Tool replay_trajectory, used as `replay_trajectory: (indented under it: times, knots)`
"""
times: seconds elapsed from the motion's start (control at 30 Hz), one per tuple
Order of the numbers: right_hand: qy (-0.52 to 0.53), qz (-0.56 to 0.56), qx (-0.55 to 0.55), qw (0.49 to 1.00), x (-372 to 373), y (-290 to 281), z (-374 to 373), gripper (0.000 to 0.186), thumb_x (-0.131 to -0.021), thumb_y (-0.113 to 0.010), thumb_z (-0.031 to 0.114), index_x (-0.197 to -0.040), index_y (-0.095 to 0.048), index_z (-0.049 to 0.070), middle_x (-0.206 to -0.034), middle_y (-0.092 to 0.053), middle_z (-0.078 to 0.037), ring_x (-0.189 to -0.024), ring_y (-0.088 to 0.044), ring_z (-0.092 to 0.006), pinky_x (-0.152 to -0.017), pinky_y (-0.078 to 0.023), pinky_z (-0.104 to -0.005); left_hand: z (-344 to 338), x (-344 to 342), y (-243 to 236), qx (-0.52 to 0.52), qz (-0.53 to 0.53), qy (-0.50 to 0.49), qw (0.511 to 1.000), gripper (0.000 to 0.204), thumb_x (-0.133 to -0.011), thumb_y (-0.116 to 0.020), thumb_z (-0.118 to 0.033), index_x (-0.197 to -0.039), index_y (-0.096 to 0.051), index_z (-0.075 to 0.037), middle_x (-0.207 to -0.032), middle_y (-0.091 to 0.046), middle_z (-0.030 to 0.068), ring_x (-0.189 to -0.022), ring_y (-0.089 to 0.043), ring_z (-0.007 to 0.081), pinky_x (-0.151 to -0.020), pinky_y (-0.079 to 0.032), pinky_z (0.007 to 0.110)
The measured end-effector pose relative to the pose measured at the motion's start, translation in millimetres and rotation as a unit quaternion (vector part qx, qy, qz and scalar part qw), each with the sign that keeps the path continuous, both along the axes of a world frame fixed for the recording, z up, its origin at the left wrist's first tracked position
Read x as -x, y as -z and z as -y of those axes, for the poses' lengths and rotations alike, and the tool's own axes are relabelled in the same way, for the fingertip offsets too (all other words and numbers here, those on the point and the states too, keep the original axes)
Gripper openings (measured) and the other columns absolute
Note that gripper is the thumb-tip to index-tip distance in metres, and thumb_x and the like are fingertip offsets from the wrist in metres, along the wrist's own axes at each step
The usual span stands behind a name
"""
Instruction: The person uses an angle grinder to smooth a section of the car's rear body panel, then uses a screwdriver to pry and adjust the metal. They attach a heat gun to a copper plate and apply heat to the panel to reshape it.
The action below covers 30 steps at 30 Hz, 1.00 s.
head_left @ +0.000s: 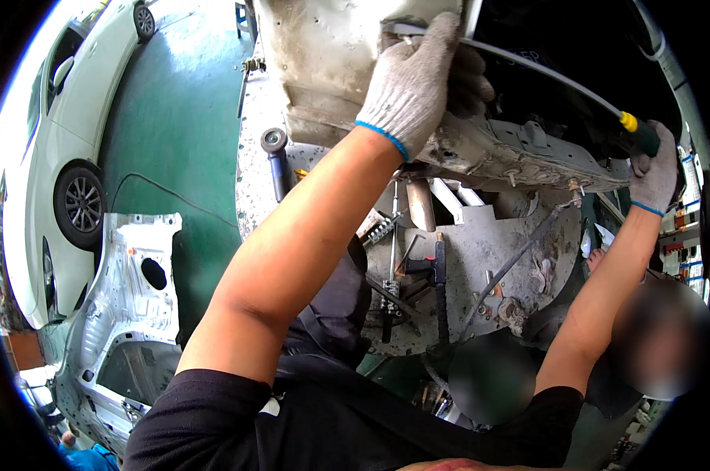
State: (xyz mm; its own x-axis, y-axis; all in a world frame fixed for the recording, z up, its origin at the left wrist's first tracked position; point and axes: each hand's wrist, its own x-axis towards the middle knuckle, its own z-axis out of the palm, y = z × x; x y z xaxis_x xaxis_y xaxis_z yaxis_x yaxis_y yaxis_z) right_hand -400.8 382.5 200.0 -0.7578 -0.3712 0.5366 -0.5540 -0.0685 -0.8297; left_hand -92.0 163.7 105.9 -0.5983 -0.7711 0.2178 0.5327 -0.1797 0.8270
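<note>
Head view: left hand [414,78] clamped on bar [528,67] tip against panel [347,71]; right hand [653,169] gripping its handle [634,129].

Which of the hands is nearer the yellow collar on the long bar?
The right. The right hand grips the dark handle just below the yellow collar; the left hand holds the bar's far end, well away.
</note>
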Motion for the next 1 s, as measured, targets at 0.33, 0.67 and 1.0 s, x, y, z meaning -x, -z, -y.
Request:
replay_trajectory:
  times: [0.33,0.67,1.0]
  knots:
    - [-0.013,-0.017,0.071,0.997,-56.0,49.7,-54.0,0.028,-0.098,-0.062,0.012,-0.123,-0.062,0.001,-0.105,-0.065,-0.007,-0.074,-0.058,-0.0108,-0.065,-0.045,-0.025,29.2,0.8,34.3,0.161,0.098,-0.078,0.979,0.056,-0.103,-0.059,-0.05,-0.108,-0.07,0.005,-0.098,-0.074,0.0167,-0.086,-0.072,0.0232,-0.076,-0.06,0.035]
    - [0.143,0.459,0.302,0.823,-206.7,270.0,-147.0,0.025,-0.1,-0.062,0.031,-0.108,-0.066,0.007,-0.091,-0.067,-0.003,-0.067,-0.06,-0.0131,-0.058,-0.047,-0.0252,64.1,-60.8,-25.9,0.586,0.271,-0.373,0.666,0.049,-0.084,-0.086,-0.044,-0.098,-0.069,0.0,-0.081,-0.07,0.0106,-0.072,-0.066,0.0184,-0.069,-0.056,0.033]
    - [-0.071,0.625,0.371,0.683,-286.2,371.7,-126.0,0.025,-0.104,-0.052,0.029,-0.093,-0.063,0.009,-0.073,-0.065,-0.006,-0.035,-0.036,-0.0116,-0.032,-0.031,-0.0247,101.1,-118.6,-1.9,0.495,0.328,-0.308,0.743,0.035,-0.095,-0.076,-0.031,-0.103,-0.065,0.001,-0.085,-0.069,0.0097,-0.077,-0.065,0.0164,-0.071,-0.053,0.033]
